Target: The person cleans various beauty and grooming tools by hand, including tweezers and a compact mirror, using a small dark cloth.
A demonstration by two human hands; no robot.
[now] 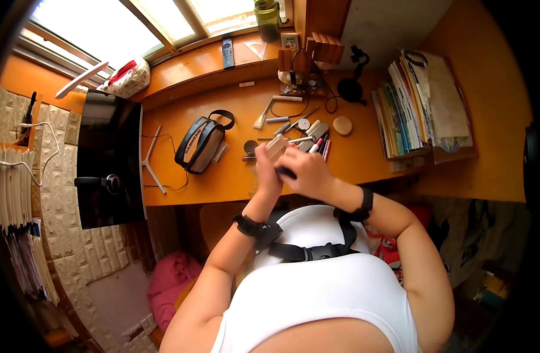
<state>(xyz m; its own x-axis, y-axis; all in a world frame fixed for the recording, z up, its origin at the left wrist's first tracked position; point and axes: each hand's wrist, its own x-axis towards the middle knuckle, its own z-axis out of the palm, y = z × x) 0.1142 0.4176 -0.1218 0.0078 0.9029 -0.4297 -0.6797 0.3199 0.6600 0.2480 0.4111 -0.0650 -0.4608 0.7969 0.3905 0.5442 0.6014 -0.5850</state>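
Desk: an orange-brown wooden desk [364, 167] is stretching across the middle of the frame, below a bright window at upper left.
Left hand: the left hand [269, 177] is rising from the lower centre, fingers pointing up the frame, and is holding a pale, translucent, box-like item.
Right hand: the right hand [310, 170] is reaching in from the lower right, its fingers bending inward and closing around a small dark item [286, 173]; its exact grip is too small to tell.
Pale item: the pale, translucent, box-like item [275, 147] is sitting at the fingertips near the frame's centre, looking pinkish-beige and straight-edged.
Around: slim pink-and-black tubes [320, 147] and a round beige pad [342, 125] are lying just right of centre; a black-and-grey zip pouch [202, 144] is standing left of centre.
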